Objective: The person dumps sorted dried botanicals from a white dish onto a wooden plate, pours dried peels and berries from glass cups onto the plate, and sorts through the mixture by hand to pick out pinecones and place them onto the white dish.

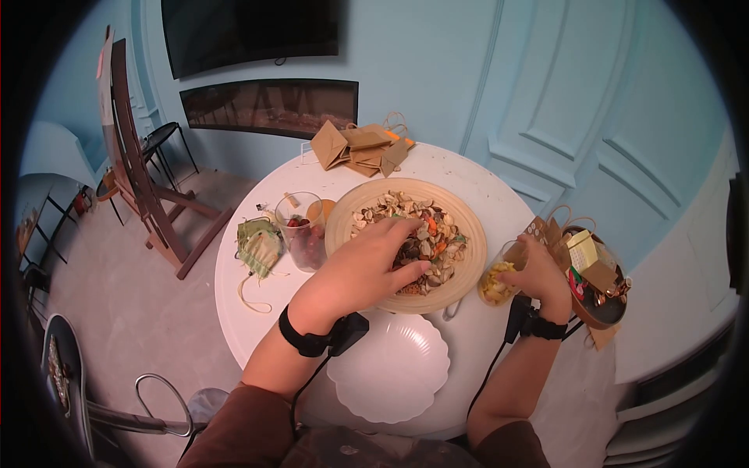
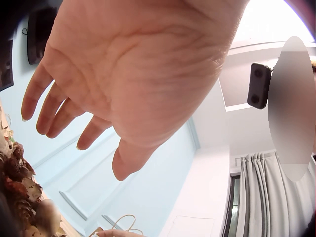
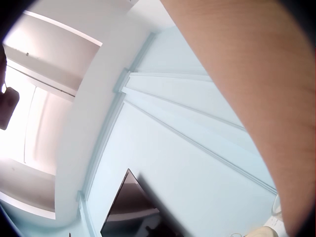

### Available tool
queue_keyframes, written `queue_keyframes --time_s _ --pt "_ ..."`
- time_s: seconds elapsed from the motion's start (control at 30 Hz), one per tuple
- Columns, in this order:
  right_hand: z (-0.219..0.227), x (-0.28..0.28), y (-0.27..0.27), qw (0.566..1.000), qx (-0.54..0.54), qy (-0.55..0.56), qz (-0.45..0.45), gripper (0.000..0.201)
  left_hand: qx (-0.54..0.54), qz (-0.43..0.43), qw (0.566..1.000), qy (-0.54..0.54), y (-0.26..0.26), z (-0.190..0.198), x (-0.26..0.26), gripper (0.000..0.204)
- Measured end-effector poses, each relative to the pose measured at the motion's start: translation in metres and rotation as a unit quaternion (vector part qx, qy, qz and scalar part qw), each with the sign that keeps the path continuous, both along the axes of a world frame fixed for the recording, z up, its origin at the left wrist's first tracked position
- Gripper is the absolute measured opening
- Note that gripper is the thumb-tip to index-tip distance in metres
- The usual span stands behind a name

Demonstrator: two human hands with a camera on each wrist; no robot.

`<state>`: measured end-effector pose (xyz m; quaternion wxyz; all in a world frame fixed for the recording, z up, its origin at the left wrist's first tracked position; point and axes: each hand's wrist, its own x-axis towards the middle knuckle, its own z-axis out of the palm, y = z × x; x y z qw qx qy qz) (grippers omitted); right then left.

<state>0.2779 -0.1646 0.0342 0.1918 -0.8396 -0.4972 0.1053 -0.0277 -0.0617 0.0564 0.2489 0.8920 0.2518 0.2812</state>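
"Yellow pieces (image 1: 493, 290) in a clear cup (image 1: 509, 253), right of the wooden tray (image 1: 341, 230) on the table (image 1: 468, 341): which hand lies nearer on your feed?"

"The right hand (image 1: 542, 273). Head view: I place it at the cup's right, thumb across the near side; the cup lies to its left, just beside the tray. Long axis roughly upright; the rightward lean may be my lens."

"And the left?"

"The left hand (image 1: 367, 265) reaches over the tray's dried pieces (image 1: 449, 253), fingers apart, nothing visibly held. The heap lies below them, left of the cup; contact I cannot confirm."

"Are the right fingers clamped on the cup?"

"I cannot tell. Whether they wrap its wall or dip inside does not show. Right wrist view: mostly bare skin (image 3: 247, 89) and pale blue wall (image 3: 163, 143). Pieces beneath the left palm are hidden."
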Motion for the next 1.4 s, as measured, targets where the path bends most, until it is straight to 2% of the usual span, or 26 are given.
queue_keyframes --time_s 0.17,0.2,0.27,0.3,0.33,0.37,0.4,0.43,0.5,0.57,0.7,0.73,0.8,0.87,0.9,0.97,1.0,1.07,1.1,1.17,1.2,1.27,1.3,1.33,1.4 --pt "0.032 -0.023 -0.025 0.99 0.139 -0.028 -0.015 0.084 -0.03 -0.015 0.999 -0.015 -0.006 0.006 0.003 0.064" --pt "0.042 -0.033 -0.032 0.99 0.139 -0.028 -0.014 0.084 -0.033 -0.039 0.998 -0.031 -0.007 0.007 0.003 0.068" --pt "0.056 -0.05 -0.044 0.977 0.209 -0.047 -0.007 0.084 -0.037 -0.062 0.996 -0.047 -0.011 0.011 0.004 0.072" --pt "0.053 -0.051 -0.047 0.965 0.254 -0.068 0.004 0.087 -0.056 -0.085 0.994 -0.044 -0.014 0.013 0.004 0.078" --pt "0.054 -0.055 -0.049 0.965 0.254 -0.068 0.005 0.087 -0.075 -0.107 0.991 -0.041 -0.016 0.015 0.004 0.084" --pt "0.058 -0.062 -0.052 0.955 0.288 -0.061 0.036 0.089 -0.075 -0.106 0.991 -0.042 -0.018 0.015 0.004 0.084" --pt "0.061 -0.068 -0.053 0.943 0.322 -0.054 0.067 0.091 -0.078 -0.141 0.986 -0.051 -0.019 0.015 0.006 0.091" --pt "0.064 -0.073 -0.052 0.943 0.322 -0.055 0.069 0.091 -0.081 -0.176 0.979 -0.06 -0.021 0.015 0.007 0.097" --pt "0.066 -0.082 -0.05 0.923 0.349 -0.002 0.16 0.096 -0.077 -0.193 0.975 -0.074 -0.024 0.011 0.011 0.101" --pt "0.065 -0.088 -0.045 0.916 0.35 0.013 0.196 0.097 -0.074 -0.223 0.966 -0.106 -0.026 0.006 0.017 0.109" --pt "0.064 -0.103 -0.039 0.891 0.362 0.015 0.274 0.101 -0.029 -0.202 0.969 -0.138 -0.03 0.007 0.019 0.11" --pt "0.064 -0.106 -0.038 0.877 0.373 0.013 0.303 0.102 -0.036 -0.195 0.97 -0.144 -0.031 0.008 0.018 0.111" --pt "0.064 -0.113 -0.038 0.875 0.364 0.025 0.318 0.104 -0.044 -0.186 0.97 -0.151 -0.033 0.01 0.017 0.112" --pt "0.061 -0.116 -0.036 0.857 0.403 -0.003 0.322 0.115 -0.131 -0.198 0.956 -0.171 -0.034 0.012 0.015 0.111" --pt "0.059 -0.117 -0.034 0.857 0.402 -0.003 0.323 0.115 -0.131 -0.197 0.956 -0.171 -0.033 0.013 0.015 0.111" --pt "0.055 -0.119 -0.03 0.842 0.415 0.106 0.328 0.128 -0.164 -0.2 0.947 -0.192 -0.033 0.014 0.014 0.108" --pt "0.054 -0.118 -0.028 0.842 0.415 0.106 0.328 0.128 -0.164 -0.199 0.947 -0.192 -0.033 0.014 0.014 0.108" --pt "0.051 -0.117 -0.022 0.808 0.418 0.214 0.356 0.136 -0.167 -0.186 0.942 -0.226 -0.033 0.013 0.012 0.109" --pt "0.051 -0.114 -0.02 0.808 0.418 0.214 0.356 0.136 -0.167 -0.186 0.942 -0.226 -0.032 0.013 0.011 0.109" --pt "0.051 -0.105 -0.016 0.817 0.344 0.267 0.379 0.132 -0.175 -0.176 0.926 -0.284 -0.03 0.013 0.01 0.114" --pt "0.049 -0.103 -0.013 0.817 0.344 0.266 0.379 0.132 -0.174 -0.175 0.926 -0.284 -0.029 0.012 0.01 0.114" --pt "0.045 -0.1 -0.009 0.845 0.225 0.317 0.367 0.127 -0.175 -0.159 0.911 -0.338 -0.026 0.009 0.012 0.119" --pt "0.046 -0.105 -0.007 0.839 0.206 0.365 0.348 0.122 -0.166 -0.163 0.904 -0.36 -0.023 0.005 0.014 0.123" --pt "0.044 -0.107 -0.004 0.839 0.206 0.365 0.348 0.122 -0.166 -0.163 0.903 -0.36 -0.024 0.005 0.015 0.123" --pt "0.036 -0.109 0.004 0.776 0.232 0.489 0.325 0.118 -0.181 -0.143 0.891 -0.392 -0.027 0.004 0.017 0.126"
